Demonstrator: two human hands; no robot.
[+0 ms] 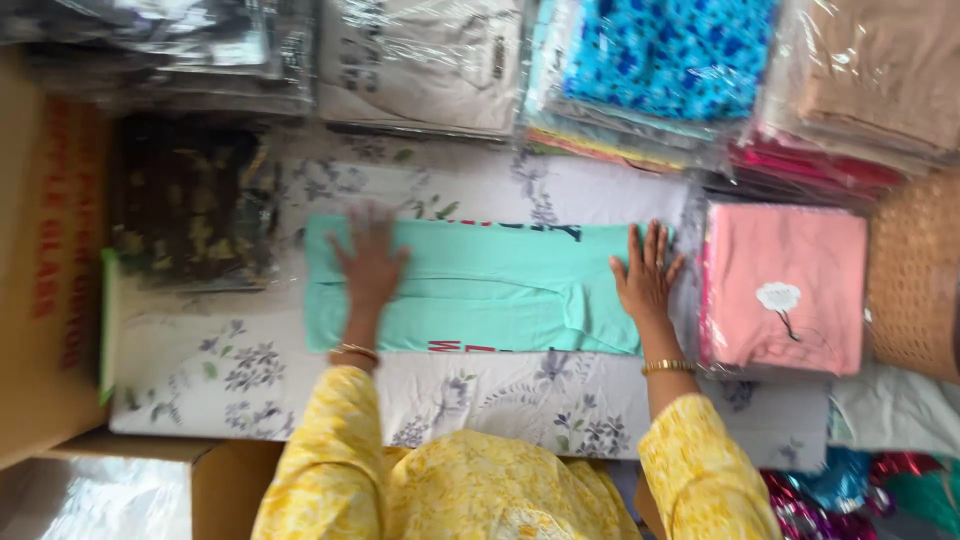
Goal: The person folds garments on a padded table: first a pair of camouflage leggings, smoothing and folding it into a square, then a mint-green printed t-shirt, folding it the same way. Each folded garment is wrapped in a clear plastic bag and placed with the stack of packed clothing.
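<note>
Fingers of both the left hand [368, 262] and right hand [645, 275] lie spread flat, grasping nothing, pressing the folded mint garment [480, 290] beneath them.

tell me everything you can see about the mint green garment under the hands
The mint green garment is soft knit-looking cloth, folded into a long flat strip lying across a white floral sheet. Dark and red print peeks out at its top and bottom edges. A fold line runs along its middle. The left hand presses flat near its left end, the right hand near its right end, beside a wrapped pink garment.
</note>
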